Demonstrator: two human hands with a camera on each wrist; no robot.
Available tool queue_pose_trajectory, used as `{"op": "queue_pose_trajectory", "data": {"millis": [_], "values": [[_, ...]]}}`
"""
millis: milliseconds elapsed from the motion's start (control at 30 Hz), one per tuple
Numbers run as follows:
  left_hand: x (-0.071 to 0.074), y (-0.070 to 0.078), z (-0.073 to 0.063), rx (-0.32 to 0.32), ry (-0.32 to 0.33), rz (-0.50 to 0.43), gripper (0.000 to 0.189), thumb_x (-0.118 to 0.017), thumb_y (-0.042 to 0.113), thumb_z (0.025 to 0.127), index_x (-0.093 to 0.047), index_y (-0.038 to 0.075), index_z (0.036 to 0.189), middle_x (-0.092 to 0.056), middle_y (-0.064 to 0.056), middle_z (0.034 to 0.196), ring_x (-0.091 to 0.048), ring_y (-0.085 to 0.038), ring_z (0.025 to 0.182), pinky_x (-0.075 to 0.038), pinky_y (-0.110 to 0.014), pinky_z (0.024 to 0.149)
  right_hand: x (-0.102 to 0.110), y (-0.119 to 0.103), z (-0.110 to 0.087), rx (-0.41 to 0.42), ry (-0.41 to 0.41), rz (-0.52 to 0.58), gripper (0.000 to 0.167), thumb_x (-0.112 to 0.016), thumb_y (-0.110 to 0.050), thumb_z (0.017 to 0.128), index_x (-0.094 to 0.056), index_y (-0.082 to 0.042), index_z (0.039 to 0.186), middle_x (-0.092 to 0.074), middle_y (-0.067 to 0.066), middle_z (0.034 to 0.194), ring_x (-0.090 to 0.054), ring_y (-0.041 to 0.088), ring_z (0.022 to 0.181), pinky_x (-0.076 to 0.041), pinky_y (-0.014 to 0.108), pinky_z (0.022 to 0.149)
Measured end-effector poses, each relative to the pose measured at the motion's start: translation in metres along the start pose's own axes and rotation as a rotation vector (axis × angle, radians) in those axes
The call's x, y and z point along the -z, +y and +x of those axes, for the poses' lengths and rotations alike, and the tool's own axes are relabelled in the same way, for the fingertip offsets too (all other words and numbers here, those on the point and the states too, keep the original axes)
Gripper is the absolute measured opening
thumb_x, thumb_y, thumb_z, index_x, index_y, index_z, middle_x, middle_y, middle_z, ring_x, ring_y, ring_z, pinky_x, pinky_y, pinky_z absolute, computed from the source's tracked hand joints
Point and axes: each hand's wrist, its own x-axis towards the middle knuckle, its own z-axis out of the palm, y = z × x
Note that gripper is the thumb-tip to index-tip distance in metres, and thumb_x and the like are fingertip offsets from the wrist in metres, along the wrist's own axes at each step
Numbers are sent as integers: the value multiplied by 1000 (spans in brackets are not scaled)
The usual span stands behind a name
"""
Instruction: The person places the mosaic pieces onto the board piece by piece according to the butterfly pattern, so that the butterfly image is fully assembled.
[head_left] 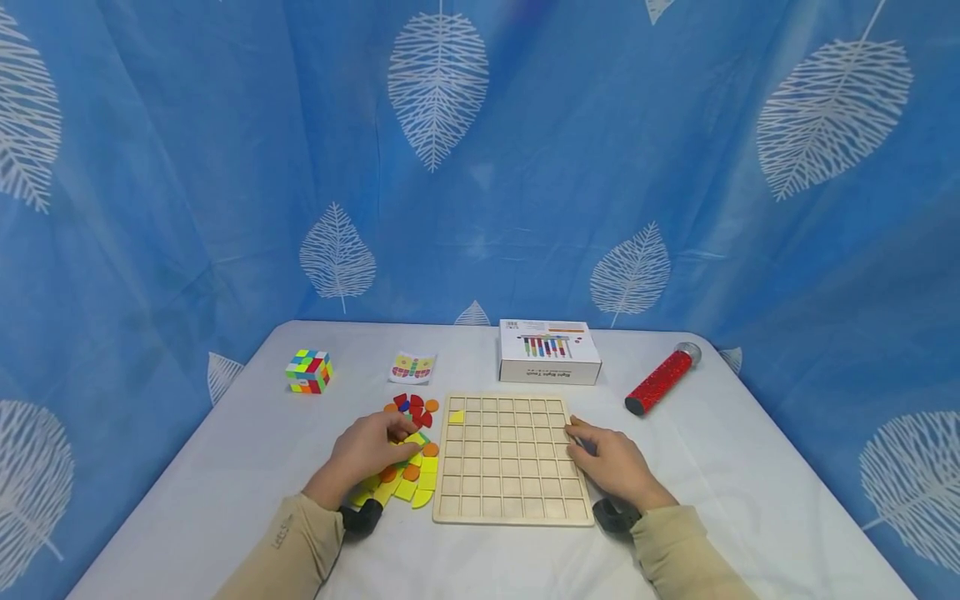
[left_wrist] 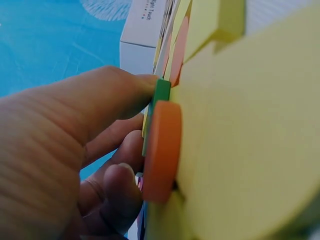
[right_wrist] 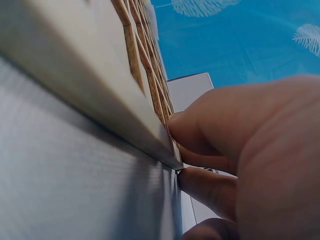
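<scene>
My left hand [head_left: 371, 450] is over a pile of flat coloured pieces left of the board. In the left wrist view its thumb tip touches or nearly touches a green piece [left_wrist: 161, 92], its other fingers bent just below, beside an orange round piece [left_wrist: 162, 150]; no piece shows pinched between them. My right hand [head_left: 618, 462] holds the right edge of a wooden grid board [head_left: 513, 523]. In the right wrist view the thumb lies on the rim of the board [right_wrist: 100, 85] and a finger lies at its lower edge. A yellow quarter-round-looking piece [head_left: 457, 417] sits in an upper-left square.
Behind the board stands a white box [head_left: 550, 371]. A picture card [head_left: 412, 368] lies behind the pile, and a puzzle cube [head_left: 308, 372] stands at the left. At the right lies a red glittery tube [head_left: 660, 381]. Red pieces [head_left: 416, 402] lie at the pile's far end.
</scene>
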Motion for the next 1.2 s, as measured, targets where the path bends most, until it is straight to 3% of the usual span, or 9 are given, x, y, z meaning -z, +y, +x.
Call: {"op": "queue_pose_trajectory", "data": {"millis": [233,567,767,933,1200], "values": [[-2,1,0,-22,13,21,23,-86,29,82,-73,22,101,-64,6,90,-56,-15,83,-48,-31,70,0,1,0,-5,3,5,42,-66,-24,98,-67,-6,136,-57,10,149,-52,37,140,-41,56,112],[-5,5,0,-24,18,22,25,-86,27,83,-76,24,105,-63,6,92,-55,-16,85,-49,-31,72,2,-1,1,-14,-9,8,43,-66,-24,99,-65,-5,137,-56,11,150,-50,39,141,-39,57,113],[-7,5,1,-14,66,-42,21,-85,25,85,-74,22,103,-64,5,89,-56,-16,83,-48,-29,71,1,0,1,5,5,4,42,-66,-24,99,-67,-5,136,-58,10,149,-52,38,139,-41,56,112],[-12,6,4,-9,146,-143,17,-80,27,90,-77,25,107,-68,6,94,-56,-17,85,-48,-28,72,1,2,1,25,24,-5,39,-66,-24,99,-69,-6,133,-60,10,147,-54,38,137,-42,56,111],[-16,21,15,-90,170,-279,12,-78,22,92,-78,22,104,-73,7,97,-57,-18,83,-50,-28,73,0,6,2,15,22,-4,39,-66,-25,98,-69,-7,133,-60,9,147,-53,38,138,-42,56,111]]}}
